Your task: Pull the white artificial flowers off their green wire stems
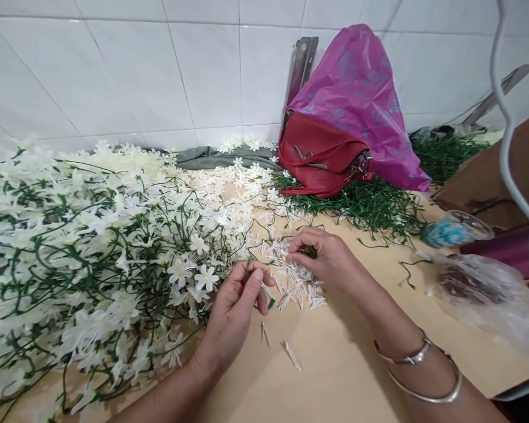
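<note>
My left hand (242, 294) is closed, with a thin green plastic flower stem (249, 265) pinched between thumb and fingers. To its right, my right hand (320, 252) is bent over a pile of small white flower stamens (294, 288). Its thumb and fingertips come together at the pile, but what they grip is too small to make out. Loose white stamens (291, 355) lie on the table below the hands. Beside my left hand spreads a big heap of white artificial flowers (110, 258) on green stems.
Behind the pile, loose white petals (242, 197) cover the table (348, 364). A red handbag (321, 155) and a pink plastic bag (357, 88) lean near the tiled wall, beside green stems (370, 205). On the right are a clear plastic bag (485, 294), a blue-patterned container (454, 231) and a white cable (506, 147).
</note>
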`<state>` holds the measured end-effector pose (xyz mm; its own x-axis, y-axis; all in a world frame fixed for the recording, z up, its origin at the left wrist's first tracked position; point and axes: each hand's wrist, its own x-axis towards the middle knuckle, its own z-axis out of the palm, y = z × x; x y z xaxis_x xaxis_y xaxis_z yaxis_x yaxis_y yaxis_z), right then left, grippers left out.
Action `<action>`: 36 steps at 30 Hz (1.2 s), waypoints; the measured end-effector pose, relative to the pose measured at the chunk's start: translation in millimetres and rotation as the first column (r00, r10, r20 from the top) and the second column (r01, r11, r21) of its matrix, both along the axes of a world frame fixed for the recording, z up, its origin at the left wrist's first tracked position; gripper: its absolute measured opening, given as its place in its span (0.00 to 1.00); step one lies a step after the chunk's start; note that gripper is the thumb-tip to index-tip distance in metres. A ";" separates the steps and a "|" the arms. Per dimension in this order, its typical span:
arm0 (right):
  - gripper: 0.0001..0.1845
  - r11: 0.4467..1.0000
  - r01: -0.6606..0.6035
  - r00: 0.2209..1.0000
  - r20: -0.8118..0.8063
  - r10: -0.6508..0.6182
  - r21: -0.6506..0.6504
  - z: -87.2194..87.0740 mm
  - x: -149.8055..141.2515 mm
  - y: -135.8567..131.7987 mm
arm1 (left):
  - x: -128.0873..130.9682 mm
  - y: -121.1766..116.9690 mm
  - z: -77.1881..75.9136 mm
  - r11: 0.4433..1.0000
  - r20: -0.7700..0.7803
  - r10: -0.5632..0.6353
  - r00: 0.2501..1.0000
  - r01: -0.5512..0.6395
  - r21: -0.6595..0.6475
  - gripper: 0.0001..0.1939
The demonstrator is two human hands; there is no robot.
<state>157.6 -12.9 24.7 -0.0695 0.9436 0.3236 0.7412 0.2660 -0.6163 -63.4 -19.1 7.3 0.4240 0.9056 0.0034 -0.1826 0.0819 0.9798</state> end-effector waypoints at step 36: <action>0.01 0.981 -0.192 0.737 -0.657 0.158 0.021 -6.1 -36.5 -0.9 | -0.6 -1.5 -1.4 0.997 0.061 0.057 0.997 -0.054 -0.056 0.14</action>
<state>121.1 -13.8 18.5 -0.0222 0.9507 0.3092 0.0958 0.3099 -0.9459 -64.0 -20.6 6.0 0.3734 0.9274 -0.0218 -0.2487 0.1227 0.9608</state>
